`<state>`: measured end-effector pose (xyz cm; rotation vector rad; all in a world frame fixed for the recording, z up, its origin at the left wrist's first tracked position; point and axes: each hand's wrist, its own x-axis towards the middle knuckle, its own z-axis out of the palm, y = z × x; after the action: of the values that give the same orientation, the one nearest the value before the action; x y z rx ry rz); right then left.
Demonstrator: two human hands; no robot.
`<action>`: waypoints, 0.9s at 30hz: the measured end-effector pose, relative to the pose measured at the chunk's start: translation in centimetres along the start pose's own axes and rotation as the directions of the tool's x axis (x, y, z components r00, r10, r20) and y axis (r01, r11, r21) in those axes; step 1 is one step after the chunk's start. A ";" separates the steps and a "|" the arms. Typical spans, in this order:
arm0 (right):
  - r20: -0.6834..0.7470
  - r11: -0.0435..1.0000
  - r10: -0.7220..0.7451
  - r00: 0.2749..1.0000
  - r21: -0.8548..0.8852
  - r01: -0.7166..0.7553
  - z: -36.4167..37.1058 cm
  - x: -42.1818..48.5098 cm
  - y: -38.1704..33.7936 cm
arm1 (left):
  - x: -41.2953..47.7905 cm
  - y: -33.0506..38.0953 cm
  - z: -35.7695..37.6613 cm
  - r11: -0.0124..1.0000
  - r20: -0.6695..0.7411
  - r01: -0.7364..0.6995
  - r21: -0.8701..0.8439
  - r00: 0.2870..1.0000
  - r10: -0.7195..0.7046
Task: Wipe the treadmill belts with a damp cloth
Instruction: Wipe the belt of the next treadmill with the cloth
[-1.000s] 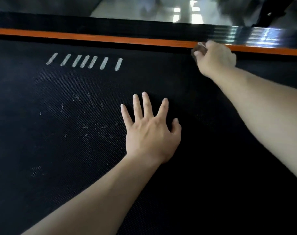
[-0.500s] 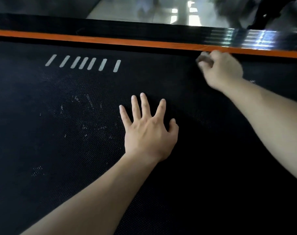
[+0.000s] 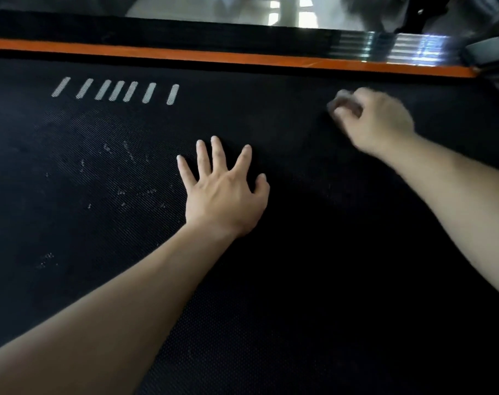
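Observation:
The black textured treadmill belt (image 3: pixel 314 280) fills most of the view. My left hand (image 3: pixel 222 195) lies flat on it near the middle, fingers spread and straight. My right hand (image 3: pixel 376 121) is at the upper right, fingers curled round a small greyish cloth (image 3: pixel 342 102) that is pressed on the belt a little below the orange strip. Only a bit of the cloth shows past the fingers, and it is blurred.
An orange strip (image 3: pixel 214 57) runs along the belt's far edge, with a black side rail (image 3: pixel 157 32) beyond it. White slanted marks (image 3: pixel 117 91) are printed on the belt at upper left. Pale specks (image 3: pixel 123 178) dot the belt left of my left hand. Shiny floor lies beyond.
My right hand with the cloth has moved away from the orange strip, toward me across the belt. My left hand stays flat in the same spot.

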<state>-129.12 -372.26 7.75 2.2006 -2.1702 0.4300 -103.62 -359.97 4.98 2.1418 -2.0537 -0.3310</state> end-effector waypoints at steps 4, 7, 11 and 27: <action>-0.056 0.994 0.100 0.993 -0.030 -0.101 -0.4 -0.8 -0.1 | -0.1 0.0 -0.3 1.000 0.015 0.001 -0.018 1.000 -0.001; -0.013 0.980 -0.189 0.982 0.066 0.190 0.0 -5.2 -1.6 | -0.1 -0.1 -0.4 0.999 0.025 -0.005 -0.032 1.000 0.006; -0.020 0.999 -0.007 1.000 0.034 0.008 -1.0 -4.8 1.6 | -0.1 -0.1 -0.5 0.999 0.023 -0.010 -0.031 1.000 0.011; -0.072 0.999 -0.034 0.997 0.038 0.037 -1.8 -11.4 1.2 | -5.0 4.5 0.6 0.987 0.102 -0.153 -0.057 0.982 0.158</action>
<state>-130.52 -360.77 6.90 2.2039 -2.1021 0.5456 -108.34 -355.21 5.84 1.9603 -2.2303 -0.4782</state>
